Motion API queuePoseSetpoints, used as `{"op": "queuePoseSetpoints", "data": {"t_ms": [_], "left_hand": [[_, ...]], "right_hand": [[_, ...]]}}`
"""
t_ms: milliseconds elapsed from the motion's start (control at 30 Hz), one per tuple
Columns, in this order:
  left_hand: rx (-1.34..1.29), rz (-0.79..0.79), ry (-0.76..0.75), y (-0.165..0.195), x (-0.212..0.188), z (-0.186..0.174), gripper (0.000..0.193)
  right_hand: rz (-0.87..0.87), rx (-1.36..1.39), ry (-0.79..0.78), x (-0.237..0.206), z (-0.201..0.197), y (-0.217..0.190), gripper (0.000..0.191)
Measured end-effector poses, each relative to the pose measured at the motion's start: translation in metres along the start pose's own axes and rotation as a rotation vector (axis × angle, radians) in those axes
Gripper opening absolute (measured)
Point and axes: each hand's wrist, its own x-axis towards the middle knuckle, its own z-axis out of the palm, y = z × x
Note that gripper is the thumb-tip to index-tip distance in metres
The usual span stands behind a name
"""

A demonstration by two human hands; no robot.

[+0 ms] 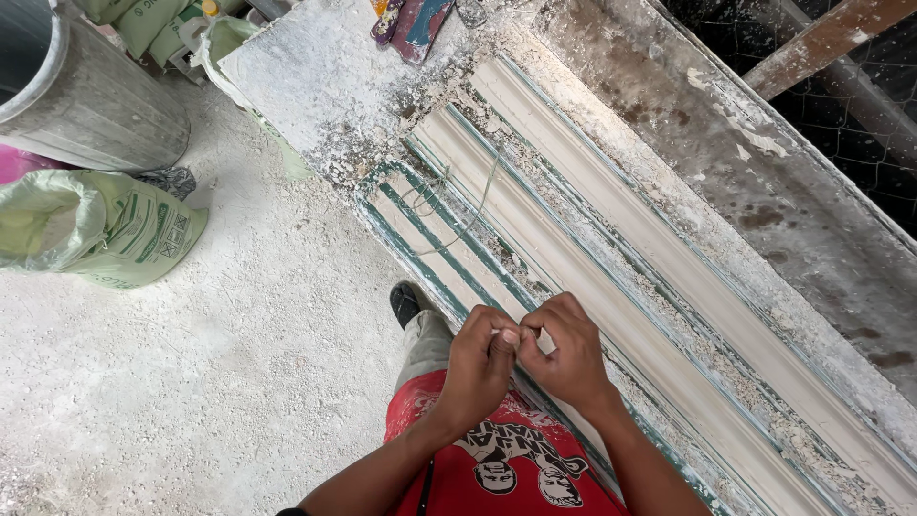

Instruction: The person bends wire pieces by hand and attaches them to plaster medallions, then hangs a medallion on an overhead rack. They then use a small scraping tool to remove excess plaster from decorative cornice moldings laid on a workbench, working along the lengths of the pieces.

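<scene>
Dusty plaster bench (315,86) carries a long white cornice mould (611,287), w/ thin wire (468,205) lying looped on it, while left hand (478,368) & right hand (568,354) pinch shut together near its front edge, apparently twisting something too fine to make out; next likely needs laying it into the mould.

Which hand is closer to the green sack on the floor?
Left. The left hand is on the green sack's side, though well apart from it. The right hand touches the left and sits farther away, over the long mould.
</scene>
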Motion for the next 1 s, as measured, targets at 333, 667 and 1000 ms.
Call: {"op": "queuePoseSetpoints", "data": {"t_ms": [333,667,1000], "left_hand": [[-0.501,-0.441,-0.113,0.004,0.017,-0.002,0.02],[-0.076,-0.034,0.013,0.008,0.01,0.004,0.019],[0.229,0.151,0.053,0.02,0.011,-0.009,0.018]], "right_hand": [[-0.197,0.091,0.247,-0.007,0.016,0.0,0.021],[-0.135,0.375,0.27,-0.015,0.025,0.012,0.023],[0.132,0.466,0.216,-0.01,0.023,-0.002,0.007]]}}
